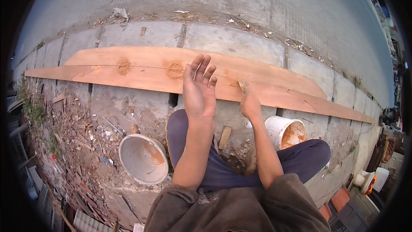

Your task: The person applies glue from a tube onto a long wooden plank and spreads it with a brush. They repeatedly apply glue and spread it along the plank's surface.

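My left hand is raised above the boards, palm turned up and fingers apart, holding nothing. In my closed right hand is a small putty knife; its flat, stained blade points at the boards, and its handle is hidden by my fingers. Two long reddish-brown wooden boards, a far one and a near one, lie edge to edge across in front of me. Along their seam are a left brown filler patch, a middle patch and a fainter smear close to the blade.
A whitish bucket with orange-brown residue stands left of my legs. A white bucket, stained inside, tilts beside my right knee. A wood offcut lies between my legs. Rubble and wood scraps cover the ground at left; concrete slabs lie beyond the boards.
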Demonstrator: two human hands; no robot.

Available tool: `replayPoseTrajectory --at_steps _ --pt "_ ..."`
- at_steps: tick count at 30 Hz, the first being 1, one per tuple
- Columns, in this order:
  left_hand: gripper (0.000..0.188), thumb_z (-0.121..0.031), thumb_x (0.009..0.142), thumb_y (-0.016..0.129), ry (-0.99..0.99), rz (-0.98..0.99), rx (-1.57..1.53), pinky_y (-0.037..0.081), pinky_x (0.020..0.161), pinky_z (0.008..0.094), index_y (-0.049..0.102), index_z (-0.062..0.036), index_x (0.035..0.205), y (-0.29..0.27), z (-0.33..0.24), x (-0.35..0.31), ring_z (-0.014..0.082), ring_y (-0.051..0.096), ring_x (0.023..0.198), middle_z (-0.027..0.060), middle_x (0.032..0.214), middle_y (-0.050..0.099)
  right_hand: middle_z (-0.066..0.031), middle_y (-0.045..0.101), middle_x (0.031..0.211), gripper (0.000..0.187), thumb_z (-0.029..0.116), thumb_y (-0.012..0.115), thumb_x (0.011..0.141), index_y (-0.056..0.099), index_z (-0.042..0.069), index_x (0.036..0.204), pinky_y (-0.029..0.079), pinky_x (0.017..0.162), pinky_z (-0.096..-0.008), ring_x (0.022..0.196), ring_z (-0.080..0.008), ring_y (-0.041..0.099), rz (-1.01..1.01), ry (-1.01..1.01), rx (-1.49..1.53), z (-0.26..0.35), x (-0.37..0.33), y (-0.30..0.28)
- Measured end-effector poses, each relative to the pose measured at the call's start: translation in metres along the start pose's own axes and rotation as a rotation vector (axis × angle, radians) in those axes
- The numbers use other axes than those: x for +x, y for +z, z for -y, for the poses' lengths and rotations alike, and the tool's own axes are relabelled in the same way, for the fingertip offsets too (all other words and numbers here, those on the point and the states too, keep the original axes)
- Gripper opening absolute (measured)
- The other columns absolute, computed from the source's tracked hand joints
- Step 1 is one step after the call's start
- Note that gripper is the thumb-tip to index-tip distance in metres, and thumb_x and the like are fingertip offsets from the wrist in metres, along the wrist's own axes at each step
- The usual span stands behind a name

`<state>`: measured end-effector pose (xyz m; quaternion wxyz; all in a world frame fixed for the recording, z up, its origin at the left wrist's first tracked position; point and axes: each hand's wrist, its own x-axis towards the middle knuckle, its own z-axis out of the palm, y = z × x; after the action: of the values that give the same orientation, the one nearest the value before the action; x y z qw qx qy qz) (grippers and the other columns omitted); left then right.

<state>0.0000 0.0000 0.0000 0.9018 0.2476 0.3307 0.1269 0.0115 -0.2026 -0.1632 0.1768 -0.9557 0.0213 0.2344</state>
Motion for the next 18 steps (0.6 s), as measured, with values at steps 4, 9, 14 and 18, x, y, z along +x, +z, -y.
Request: replayPoseTrajectory --at_steps 4,9,14,18 --pt "0.043 -0.038 0.109 0.038 -0.033 0.025 -0.006 0.046 0.091 0.0324 0.055 -0.0065 0.133 0.000 0.003 -0.006 0.0160 0.056 0.110 0.0072 0.129 0.060 -0.0374 0.064 0.112 0.047 0.013 0.046 0.095 0.051 -0.002 0.140 0.049 0.092 -0.0586 0.102 -0.0510 0.065 -0.036 0.068 0.014 -0.018 0.015 -0.018" --pt "0.042 -0.037 0.109 0.039 -0.018 0.019 -0.021 0.047 0.091 0.0321 0.055 -0.0067 0.133 0.002 0.000 -0.002 0.0160 0.055 0.111 0.0074 0.129 0.060 -0.0327 0.066 0.114 0.044 0.018 0.047 0.098 0.053 0.001 0.139 0.050 0.090 -0.0565 0.105 -0.0487 0.064 -0.076 -0.114 -0.047 -0.039 0.011 -0.008" --pt "0.041 -0.037 0.109 0.039 -0.020 0.016 -0.033 0.046 0.091 0.0316 0.055 -0.0069 0.133 0.001 -0.002 -0.001 0.0159 0.055 0.110 0.0071 0.129 0.059 -0.0201 0.066 0.124 0.044 0.023 0.048 0.101 0.054 0.022 0.144 0.052 0.092 -0.0523 0.108 -0.0430 0.065 0.254 -0.566 -0.215 0.018 0.050 -0.059" --pt "0.041 -0.036 0.109 0.038 -0.010 -0.005 -0.010 0.046 0.091 0.0316 0.055 -0.0070 0.133 0.003 0.000 0.001 0.0159 0.055 0.109 0.0072 0.130 0.059 -0.0175 0.067 0.096 0.040 0.027 0.049 0.103 0.056 0.033 0.142 0.054 0.076 -0.0502 0.089 -0.0384 0.068 0.277 -0.751 -0.520 0.041 0.081 -0.051"
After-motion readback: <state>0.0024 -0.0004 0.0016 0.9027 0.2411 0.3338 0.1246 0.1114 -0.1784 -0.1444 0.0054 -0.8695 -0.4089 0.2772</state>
